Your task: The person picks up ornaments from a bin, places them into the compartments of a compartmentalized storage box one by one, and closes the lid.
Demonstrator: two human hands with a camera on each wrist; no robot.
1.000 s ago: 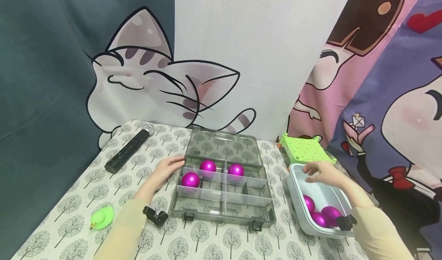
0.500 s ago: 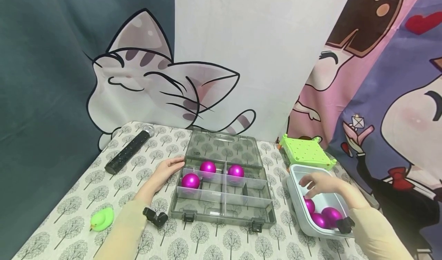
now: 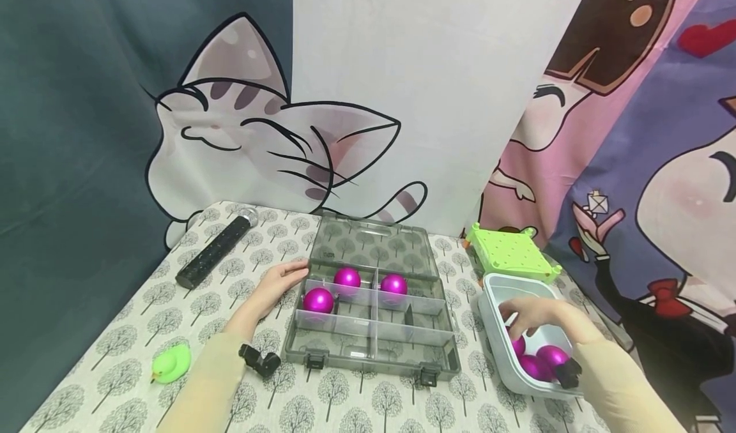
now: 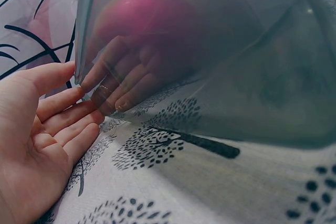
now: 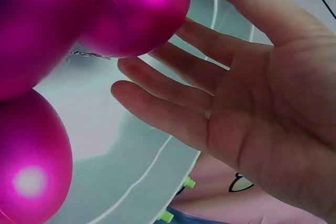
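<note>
We found the nearest magenta ball [image 3: 519, 345] inside the pale blue bin [image 3: 487, 331], close to its left wall and partly hidden under the right hand [image 3: 535, 315] in the head view. From the right wrist we saw what the back of that hand covered: the palm faced the ball, the fingers [image 5: 168, 121] were long and loose rather than curled round it, and one fingertip passed out of sight behind it, so we could not tell how firmly it touched. That view also showed a thin glittery strip [image 5: 89, 54] which we could not make out from above. Two more balls [image 3: 535, 369] lay beside it.

To the left stood the grey see-through box [image 3: 379, 364], its lid [image 3: 374, 251] folded back. The head view gave us its three balls [image 3: 318, 301]: two in the back row, either side of the central divider, and one in the middle row's left compartment. The left hand [image 3: 278, 286] touched the box's left side, fingers extended and uncurled; only the left wrist view showed its palm and the fingers mirrored in the wall.

Farther out, only the head view held the black microphone [image 3: 213, 254] and green duck [image 3: 172, 364]. It showed the lime stand [image 3: 512, 252] behind the bin; the right wrist caught just green knobs [image 5: 189, 182].
</note>
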